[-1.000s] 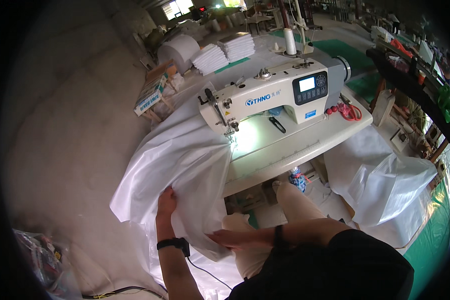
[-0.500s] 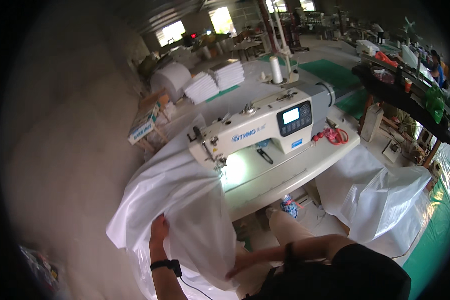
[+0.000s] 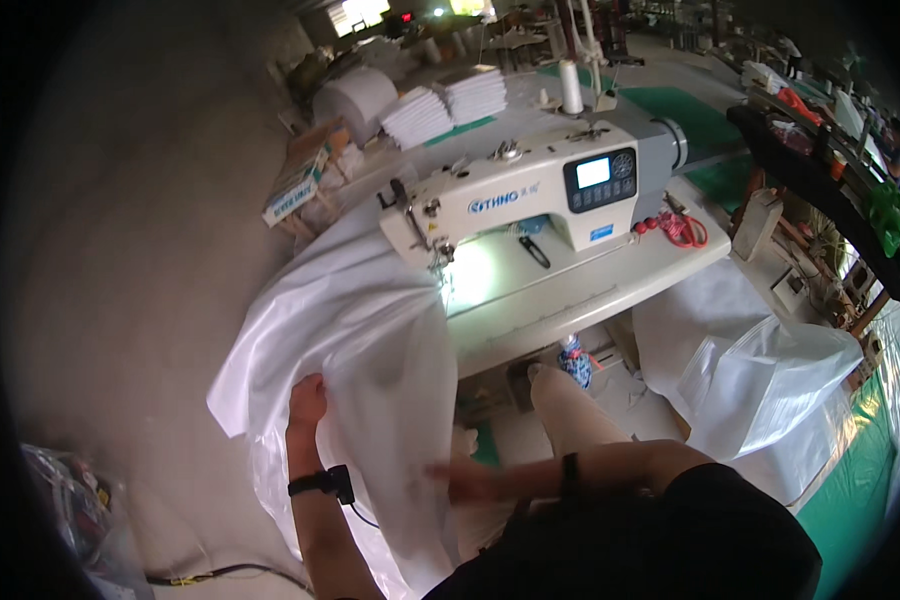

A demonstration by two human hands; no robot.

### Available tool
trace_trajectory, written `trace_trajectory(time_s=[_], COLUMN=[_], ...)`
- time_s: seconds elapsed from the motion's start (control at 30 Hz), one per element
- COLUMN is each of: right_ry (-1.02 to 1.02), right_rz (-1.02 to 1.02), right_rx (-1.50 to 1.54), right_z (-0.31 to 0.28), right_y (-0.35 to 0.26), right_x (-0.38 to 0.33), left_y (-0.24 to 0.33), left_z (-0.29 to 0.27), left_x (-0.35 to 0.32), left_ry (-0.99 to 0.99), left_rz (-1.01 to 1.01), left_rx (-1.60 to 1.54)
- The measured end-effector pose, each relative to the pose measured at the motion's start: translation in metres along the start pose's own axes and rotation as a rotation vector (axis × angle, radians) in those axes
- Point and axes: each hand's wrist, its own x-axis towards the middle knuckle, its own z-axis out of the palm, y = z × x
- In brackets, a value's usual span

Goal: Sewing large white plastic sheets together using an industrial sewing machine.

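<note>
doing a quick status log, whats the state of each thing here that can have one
sewing machine: screen lit, work light on
white fabric: draped off the table's left edge, hanging down
left hand: pressed on the fabric
right hand: blurred, at the fabric's lower part; grip unclear
thread cone: upright behind the machine
red-handled scissors: lying flat on the table
folded white stacks: piled neatly

A white sewing machine (image 3: 530, 195) with a small screen stands on a pale table (image 3: 610, 285). Red-handled scissors (image 3: 678, 228) lie at its right end. Far behind are stacks of folded white cloth (image 3: 445, 105) and a large white roll (image 3: 355, 100); a cardboard box (image 3: 298, 185) sits left
</note>
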Motion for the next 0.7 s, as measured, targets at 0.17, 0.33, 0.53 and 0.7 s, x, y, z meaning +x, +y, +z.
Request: trace_trajectory(time_s=[0.17, 0.33, 0.53, 0.7], right_ry=[0.362, 0.345, 0.353, 0.307], right_rz=[-0.086, -0.301, -0.398, -0.350], right_rx=[-0.244, -0.562, -0.475, -1.056], right_z=[-0.009, -0.007, 0.011, 0.043], right_y=[-0.055, -0.041, -0.044, -0.034], right_x=[-0.034, -0.044, -0.068, -0.108], left_y=[0.095, 0.197, 0.251, 0.252], left_z=[-0.056, -0.079, -0.053, -0.015], left_x=[-0.078, -0.130, -0.150, -0.166], left_ry=[0.166, -0.070, -0.256, -0.229], left_rz=[0.223, 0.255, 0.110, 0.032], left_rx=[0.082, -0.053, -0.339, -0.569])
